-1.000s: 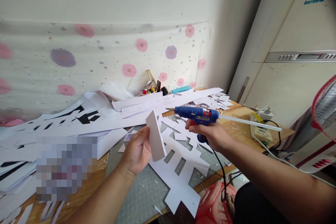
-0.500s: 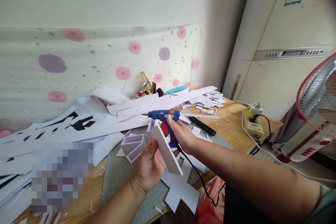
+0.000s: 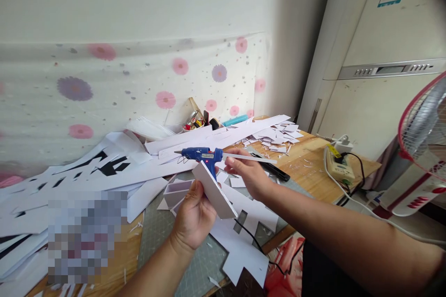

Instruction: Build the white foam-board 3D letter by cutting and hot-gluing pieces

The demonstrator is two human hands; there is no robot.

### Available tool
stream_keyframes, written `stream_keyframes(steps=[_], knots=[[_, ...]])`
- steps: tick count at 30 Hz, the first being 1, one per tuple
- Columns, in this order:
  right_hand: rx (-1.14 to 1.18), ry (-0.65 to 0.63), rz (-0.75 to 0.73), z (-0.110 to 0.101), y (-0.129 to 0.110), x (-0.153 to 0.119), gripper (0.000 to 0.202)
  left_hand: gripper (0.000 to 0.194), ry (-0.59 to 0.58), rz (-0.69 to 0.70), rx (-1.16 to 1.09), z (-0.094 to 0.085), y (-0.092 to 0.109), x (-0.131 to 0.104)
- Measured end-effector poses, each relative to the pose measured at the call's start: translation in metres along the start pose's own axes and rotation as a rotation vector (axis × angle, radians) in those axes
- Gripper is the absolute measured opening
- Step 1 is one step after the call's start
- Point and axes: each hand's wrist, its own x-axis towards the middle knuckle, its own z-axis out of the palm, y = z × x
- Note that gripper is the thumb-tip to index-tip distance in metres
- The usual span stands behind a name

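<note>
A small white board (image 3: 214,191) is pinched between the thumb and fingers of my left hand (image 3: 195,213), tilted above the cutting mat. Just behind it is a blue glue gun (image 3: 202,154), its nozzle pointing left; its lower handle is hidden, so what supports it cannot be made out. From the gun's rear a pale glue stick (image 3: 259,158) sticks out to the right. My right hand (image 3: 245,171) has its thumb and fingers closed around the stick near the gun. White box-like pieces (image 3: 177,191) stand on the mat behind my left hand.
White sheets and strips (image 3: 104,167) cover the table's left and back. Paper scraps (image 3: 278,134) lie at the back right, near a black cutter (image 3: 275,169). Cut white pieces (image 3: 245,255) overlap the green mat (image 3: 156,236). A power strip (image 3: 339,167) and fan (image 3: 427,125) are at right.
My right hand has left the glue gun's body and moved back to the stick. The gun has shifted left, and the board has moved slightly left and up.
</note>
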Motion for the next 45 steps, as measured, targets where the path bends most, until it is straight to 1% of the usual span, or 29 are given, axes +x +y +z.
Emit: stream_keyframes(steps=[1, 2, 3, 6, 9, 13, 15, 16, 17, 20, 21, 22, 23, 24, 27, 29, 31, 34, 35, 37, 39, 41, 43, 45], knots=[[0.036, 0.093, -0.019, -0.003, 0.001, 0.000, 0.034, 0.031, 0.006, 0.005, 0.000, 0.001, 0.001, 0.000], [0.055, 0.150, -0.039, -0.006, 0.001, 0.001, 0.032, 0.034, 0.013, 0.003, -0.002, 0.002, 0.001, 0.001], [0.062, 0.171, -0.060, -0.008, 0.001, 0.001, 0.029, 0.035, 0.019, -0.002, -0.001, 0.002, 0.001, 0.000], [0.050, 0.164, -0.109, -0.011, -0.002, 0.000, 0.024, 0.035, 0.023, -0.006, 0.025, 0.003, 0.000, -0.001], [0.017, 0.187, -0.137, -0.010, -0.005, -0.002, 0.020, 0.034, 0.031, 0.002, 0.066, 0.004, 0.000, -0.005], [0.031, 0.209, -0.158, -0.008, -0.003, -0.002, 0.023, 0.041, 0.043, -0.007, 0.064, 0.007, -0.001, -0.007], [0.094, 0.177, -0.110, -0.006, 0.001, -0.002, 0.025, 0.039, 0.037, -0.013, 0.058, 0.008, -0.002, -0.007], [0.125, 0.133, -0.062, -0.005, 0.003, -0.003, 0.027, 0.036, 0.030, -0.014, 0.057, 0.008, -0.003, -0.006], [0.147, 0.068, 0.000, -0.003, 0.006, -0.004, 0.030, 0.032, 0.019, -0.017, 0.057, 0.007, -0.005, -0.006], [0.143, -0.186, 0.207, 0.005, 0.012, -0.010, 0.040, 0.022, -0.016, -0.032, 0.071, 0.006, -0.008, -0.005], [0.131, -0.242, 0.255, 0.008, 0.013, -0.012, 0.042, 0.022, -0.025, -0.045, 0.084, 0.006, -0.008, -0.006], [0.120, -0.269, 0.285, 0.010, 0.014, -0.013, 0.043, 0.023, -0.032, -0.059, 0.102, 0.006, -0.009, -0.006], [0.120, -0.266, 0.298, 0.012, 0.013, -0.014, 0.044, 0.025, -0.038, -0.072, 0.126, 0.007, -0.009, -0.007], [0.132, -0.238, 0.299, 0.013, 0.012, -0.013, 0.043, 0.027, -0.045, -0.082, 0.153, 0.008, -0.008, -0.007], [0.206, -0.095, 0.252, 0.007, 0.001, -0.008, 0.041, 0.034, -0.040, -0.053, 0.253, 0.012, -0.001, -0.007], [0.237, 0.007, 0.201, -0.003, -0.009, -0.005, 0.040, 0.034, -0.001, 0.038, 0.373, 0.012, 0.009, -0.006], [0.231, 0.070, 0.154, -0.017, -0.021, -0.004, 0.039, 0.032, 0.030, 0.147, 0.565, 0.009, 0.025, -0.006], [0.190, 0.118, 0.127, -0.036, -0.036, -0.008, 0.035, 0.029, 0.022, 0.185, 0.986, 0.007, 0.053, -0.008], [0.177, 0.136, 0.122, -0.041, -0.040, -0.010, 0.033, 0.029, -0.003, 0.195, 1.124, 0.009, 0.061, -0.009], [0.156, 0.162, 0.117, -0.047, -0.045, -0.014, 0.030, 0.032, -0.046, 0.274, 1.414, 0.016, 0.073, -0.009], [0.134, 0.173, 0.117, -0.049, -0.048, -0.017, 0.029, 0.030, -0.147, 0.332, 1.681, 0.026, 0.079, -0.008], [0.108, 0.171, 0.117, -0.050, -0.051, -0.019, 0.029, 0.023, -0.257, 0.354, 1.871, 0.035, 0.079, -0.008], [0.085, 0.173, 0.112, -0.051, -0.053, -0.021, 0.030, 0.018, -0.325, 0.336, 1.991, 0.041, 0.075, -0.011], [0.065, 0.176, 0.112, -0.053, -0.055, -0.023, 0.031, 0.017, -0.384, 0.336, 2.083, 0.043, 0.071, -0.019]])
